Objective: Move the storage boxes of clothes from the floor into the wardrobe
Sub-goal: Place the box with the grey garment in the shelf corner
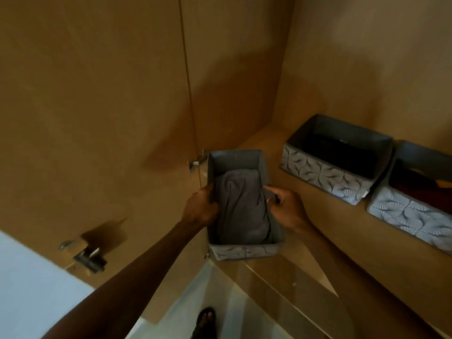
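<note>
Now both hands, left hand (201,207) and right hand (286,204), grip the grey box (244,250) walls; its near end overhangs the shelf (318,211) edge; released early, it may tip to the floor

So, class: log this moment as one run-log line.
left hand, right hand: gripping grey box | placing on wardrobe shelf | two boxes already shelved

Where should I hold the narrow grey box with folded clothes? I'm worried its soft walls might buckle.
Grip the two long side walls of the narrow grey box near mid-length, coming from its near end, left hand and right hand opposite each other. Probably steadier there: it's long, narrow, open-topped.
</note>
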Motion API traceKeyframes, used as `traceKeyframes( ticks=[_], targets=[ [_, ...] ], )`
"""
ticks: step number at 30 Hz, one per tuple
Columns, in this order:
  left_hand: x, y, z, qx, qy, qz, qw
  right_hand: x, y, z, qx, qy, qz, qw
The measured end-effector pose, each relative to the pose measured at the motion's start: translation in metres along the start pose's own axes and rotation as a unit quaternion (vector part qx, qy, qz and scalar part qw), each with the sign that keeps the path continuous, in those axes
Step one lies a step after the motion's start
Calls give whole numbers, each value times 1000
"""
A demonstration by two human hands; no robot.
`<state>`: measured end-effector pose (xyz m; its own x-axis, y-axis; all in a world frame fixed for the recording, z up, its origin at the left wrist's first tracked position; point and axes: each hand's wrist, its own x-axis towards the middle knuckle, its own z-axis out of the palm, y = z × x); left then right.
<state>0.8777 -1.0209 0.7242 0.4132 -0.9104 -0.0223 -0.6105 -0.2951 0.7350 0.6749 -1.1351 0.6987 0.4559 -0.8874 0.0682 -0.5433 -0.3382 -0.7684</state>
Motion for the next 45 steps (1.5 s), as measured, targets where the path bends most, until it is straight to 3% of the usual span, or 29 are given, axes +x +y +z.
traceKeyframes(
  ticks=[6, 9, 12, 15, 19, 23, 28, 33, 38, 45],
  targets=[
    [113, 11, -3, -23, -34, 43, 998, 88, -1, 3, 22, 45, 84, 995],
    [156, 16, -6, -96, -221, 83, 967, 126, -6, 2, 46, 72, 102, 991],
    [190, 10, -6, 41, -333, 144, 931, 143, -11, 0, 38, 105, 54, 992],
    [220, 1, 4, 201, -244, 176, 932, 151, -5, 1, -20, 77, -16, 997],
    [239, -13, 26, 227, -107, 221, 942, 147, 13, 4, -143, 8, -57, 988],
    [233, -12, 56, 249, 46, 251, 934, 143, 17, 15, -340, -6, -149, 928],
    [233, -20, 83, 274, 140, 272, 912, 148, 17, 30, -470, 2, -115, 875],
    [261, -29, 87, 301, 123, 336, 884, 166, 12, 29, -493, 17, -76, 866],
    [300, -12, 77, 360, -17, 300, 883, 193, 11, 24, -479, 23, -41, 876],
    [339, 8, 75, 378, -62, 268, 884, 228, 12, 14, -514, 31, -21, 857]
  ],
)
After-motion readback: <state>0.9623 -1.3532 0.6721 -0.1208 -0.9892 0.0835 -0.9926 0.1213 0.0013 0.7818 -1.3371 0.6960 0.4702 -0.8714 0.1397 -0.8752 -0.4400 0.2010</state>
